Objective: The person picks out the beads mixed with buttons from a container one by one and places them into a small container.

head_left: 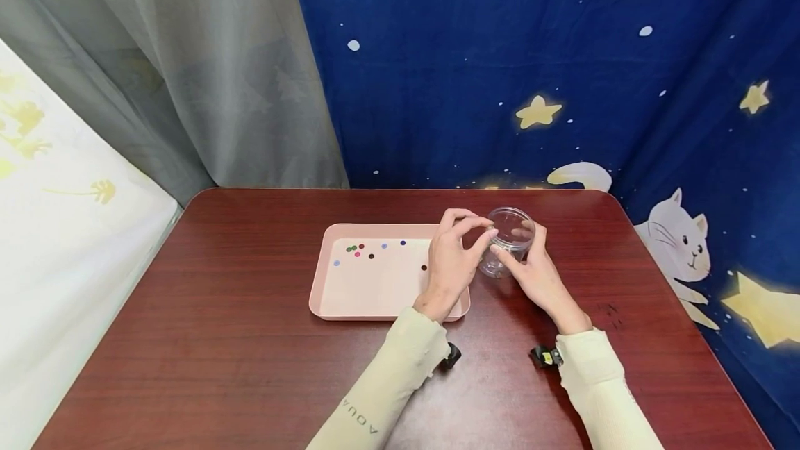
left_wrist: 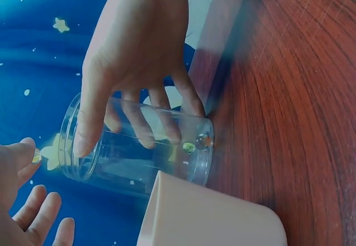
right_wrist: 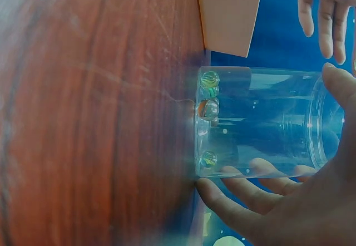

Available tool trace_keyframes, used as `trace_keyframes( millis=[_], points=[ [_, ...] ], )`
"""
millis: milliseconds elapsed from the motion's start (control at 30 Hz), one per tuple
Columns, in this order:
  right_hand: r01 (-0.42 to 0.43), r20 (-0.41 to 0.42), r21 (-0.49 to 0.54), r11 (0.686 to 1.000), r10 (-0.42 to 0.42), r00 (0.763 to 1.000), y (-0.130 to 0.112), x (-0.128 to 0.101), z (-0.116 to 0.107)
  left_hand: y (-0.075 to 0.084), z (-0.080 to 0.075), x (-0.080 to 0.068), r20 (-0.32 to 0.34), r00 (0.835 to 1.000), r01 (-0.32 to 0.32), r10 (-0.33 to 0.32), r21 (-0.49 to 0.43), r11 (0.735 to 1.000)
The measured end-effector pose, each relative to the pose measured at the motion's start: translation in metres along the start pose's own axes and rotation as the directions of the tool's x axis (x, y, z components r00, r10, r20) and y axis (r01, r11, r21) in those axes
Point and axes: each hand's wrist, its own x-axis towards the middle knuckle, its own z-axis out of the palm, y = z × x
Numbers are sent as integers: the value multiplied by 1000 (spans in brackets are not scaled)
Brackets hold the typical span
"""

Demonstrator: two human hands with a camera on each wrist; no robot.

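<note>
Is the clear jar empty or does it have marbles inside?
Not empty. The clear plastic jar stands upright on the table, lid off, with a few glass marbles on its bottom. The right hand holds it.

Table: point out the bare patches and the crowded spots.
Table is bare left of the pink tray, along the near edge, and right of the jar. Crowded: left hand and right hand around the jar; marbles in the tray's far end.

Right hand (right_wrist: pixel 295 207) grips clear jar (right_wrist: pixel 261 121) holding marbles (right_wrist: pixel 209 109).
</note>
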Motion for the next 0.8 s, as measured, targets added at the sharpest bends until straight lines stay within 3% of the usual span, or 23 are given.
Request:
trace_keyframes(
  millis=[233,800],
  points=[
    [9,5,-3,1000,-9,1000,0,0,0,1,4,-2,1,1000,-4,4,-4,1000],
    [14,7,-12,1000,-14,1000,2,0,0,-2,12,-4,65,996,71,-68,-38,997]
  ],
)
